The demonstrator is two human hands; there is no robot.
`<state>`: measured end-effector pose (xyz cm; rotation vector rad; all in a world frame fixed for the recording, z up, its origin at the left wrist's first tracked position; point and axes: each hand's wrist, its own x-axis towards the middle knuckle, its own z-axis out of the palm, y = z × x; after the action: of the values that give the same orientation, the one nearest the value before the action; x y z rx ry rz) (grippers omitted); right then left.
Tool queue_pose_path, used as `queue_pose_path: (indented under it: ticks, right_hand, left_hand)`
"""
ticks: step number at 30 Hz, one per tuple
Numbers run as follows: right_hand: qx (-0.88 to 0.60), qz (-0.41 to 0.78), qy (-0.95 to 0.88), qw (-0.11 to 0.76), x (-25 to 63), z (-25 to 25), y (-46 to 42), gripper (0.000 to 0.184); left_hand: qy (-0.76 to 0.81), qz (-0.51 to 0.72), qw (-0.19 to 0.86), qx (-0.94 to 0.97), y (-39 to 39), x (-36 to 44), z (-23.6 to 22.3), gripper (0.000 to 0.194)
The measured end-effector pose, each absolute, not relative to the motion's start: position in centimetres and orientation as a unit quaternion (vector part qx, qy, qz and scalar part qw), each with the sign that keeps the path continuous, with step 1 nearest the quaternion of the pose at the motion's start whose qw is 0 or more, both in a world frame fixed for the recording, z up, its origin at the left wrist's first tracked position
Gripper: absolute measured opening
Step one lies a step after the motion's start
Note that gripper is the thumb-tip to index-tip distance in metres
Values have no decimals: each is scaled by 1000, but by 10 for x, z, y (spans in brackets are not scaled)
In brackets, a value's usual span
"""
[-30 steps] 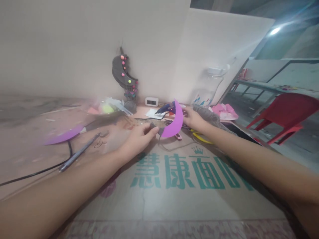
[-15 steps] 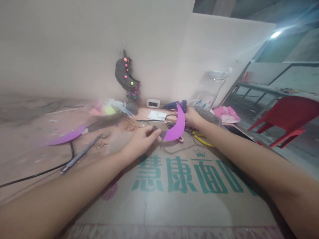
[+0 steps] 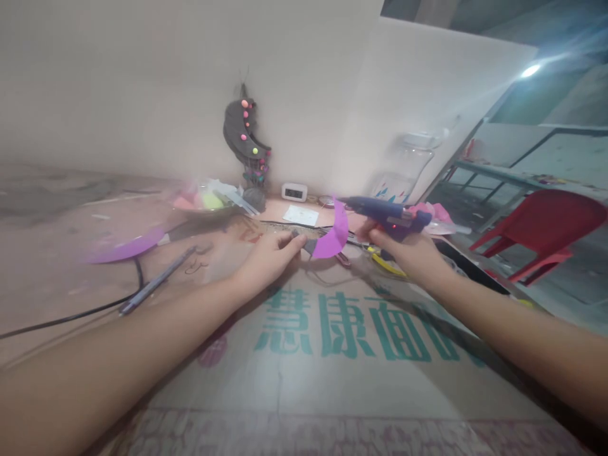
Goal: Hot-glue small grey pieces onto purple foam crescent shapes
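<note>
My left hand (image 3: 273,256) pinches the grey-wrapped end of a purple paper crescent (image 3: 334,233), whose free tip curves up and to the right. In my right hand (image 3: 396,244) is a dark blue glue gun (image 3: 387,211) with a small red light lit on it. Its nozzle points left, beside the crescent's upper tip; whether they touch I cannot tell. Yellow-handled pliers (image 3: 387,263) lie below my right hand. Another purple paper crescent (image 3: 126,247) lies on the left of the table.
A grey moon ornament (image 3: 242,136) with coloured balls stands against the wall. Nearby are a bowl of pompoms (image 3: 204,206), a white digital clock (image 3: 294,192), a clear jug (image 3: 403,164), a pen (image 3: 156,282) and a black cable (image 3: 71,327). A red chair (image 3: 546,228) stands at right.
My right hand has lifted the glue gun from the back of the table and brought it right and nearer. My left hand still holds the crescent, almost in the same place.
</note>
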<state>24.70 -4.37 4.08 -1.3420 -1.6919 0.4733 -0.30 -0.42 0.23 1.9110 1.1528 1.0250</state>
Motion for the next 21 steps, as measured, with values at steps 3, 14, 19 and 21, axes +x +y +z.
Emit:
queue_pose_path:
  ticks: [3,14,19,21]
  right_hand:
    - [-560,138,-713,400,245,26,-57,19]
    - [-506,179,-765,356,240,15,-69,18]
    - [-524,159,-760,351,236,16,-70,23]
    - [-536,159,-755,343,233,17,-70,26]
  left_hand:
    - [446,389,337,732,-3,-4,0,41]
    - [443,390,325,739,-6,-3,6,39]
    - [442,401,320,736,-6,-3,5,39]
    - [445,403,323,732,-6,-3,5,38]
